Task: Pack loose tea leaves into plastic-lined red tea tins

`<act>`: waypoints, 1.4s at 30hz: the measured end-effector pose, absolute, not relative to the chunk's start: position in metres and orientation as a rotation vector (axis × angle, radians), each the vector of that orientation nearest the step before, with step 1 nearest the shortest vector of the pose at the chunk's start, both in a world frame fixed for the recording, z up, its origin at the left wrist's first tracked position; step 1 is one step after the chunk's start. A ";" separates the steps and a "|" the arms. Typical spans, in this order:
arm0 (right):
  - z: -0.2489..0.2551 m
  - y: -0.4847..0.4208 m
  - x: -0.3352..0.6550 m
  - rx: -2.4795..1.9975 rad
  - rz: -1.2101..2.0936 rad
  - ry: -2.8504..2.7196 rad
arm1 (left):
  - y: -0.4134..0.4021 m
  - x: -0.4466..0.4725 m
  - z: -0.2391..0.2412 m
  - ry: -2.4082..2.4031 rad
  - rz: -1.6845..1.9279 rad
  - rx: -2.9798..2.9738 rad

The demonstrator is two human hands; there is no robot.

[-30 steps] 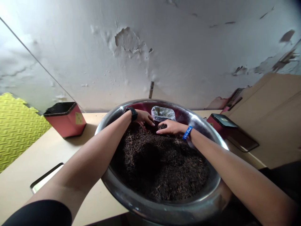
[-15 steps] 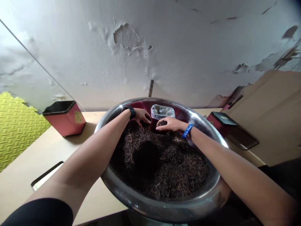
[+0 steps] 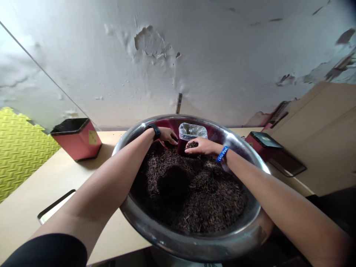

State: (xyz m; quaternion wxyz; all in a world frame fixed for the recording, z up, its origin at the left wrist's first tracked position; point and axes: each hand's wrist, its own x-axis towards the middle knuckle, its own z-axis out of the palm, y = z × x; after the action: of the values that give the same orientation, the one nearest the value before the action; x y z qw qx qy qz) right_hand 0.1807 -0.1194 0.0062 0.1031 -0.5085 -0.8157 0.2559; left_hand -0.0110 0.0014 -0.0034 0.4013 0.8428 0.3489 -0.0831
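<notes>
"Layout?"

"A wide, round, shiny steel basin (image 3: 194, 247) holds loose, dark, leaf-like shreds (image 3: 211, 211); at its far side, a dark red, plastic-lined box (image 3: 181, 145), mouth seemingly widest crosswise."

"Nearer hand?"

"The right hand (image 3: 202, 145), overlapping the box's front, cupping shreds. The left hand (image 3: 167, 136) curls left of it; I can't tell its load."

"Since a second ago?"

"Hands slightly farther apart, the box's front showing between."

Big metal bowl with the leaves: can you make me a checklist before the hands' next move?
1. Right hand holding dark tea-like leaves: ok.
2. Left hand holding leaves too: cannot tell, its underside is hidden.
3. Plastic-lined container uncovered on top: ok.
4. How full that container is: cannot tell.
5. Blue wristband clear of the leaves: ok.
6. Metal bowl base fully supported: cannot tell.
</notes>
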 end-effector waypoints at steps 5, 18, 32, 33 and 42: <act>0.007 -0.120 0.180 -1.465 0.737 -2.405 | 0.007 -0.013 -0.003 0.902 -0.214 2.249; 0.015 -0.122 0.176 -1.406 0.632 -2.373 | 0.017 -0.024 -0.025 1.090 -0.139 2.137; 0.056 -0.085 0.175 -1.448 0.505 -2.356 | 0.018 -0.025 -0.027 1.105 -0.127 2.235; 0.056 -0.078 0.178 -1.472 0.502 -2.304 | 0.018 -0.024 -0.026 1.097 -0.119 2.237; 0.021 -0.045 0.206 -1.713 0.083 -1.967 | 0.019 -0.016 -0.019 1.006 -0.006 2.333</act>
State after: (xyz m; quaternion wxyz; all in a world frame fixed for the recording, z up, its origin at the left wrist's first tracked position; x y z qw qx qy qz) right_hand 0.2056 -0.0445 0.0213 0.2630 -0.6333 -0.7272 0.0306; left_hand -0.0161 0.0189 -0.0186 0.2961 0.8771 0.3781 -0.0023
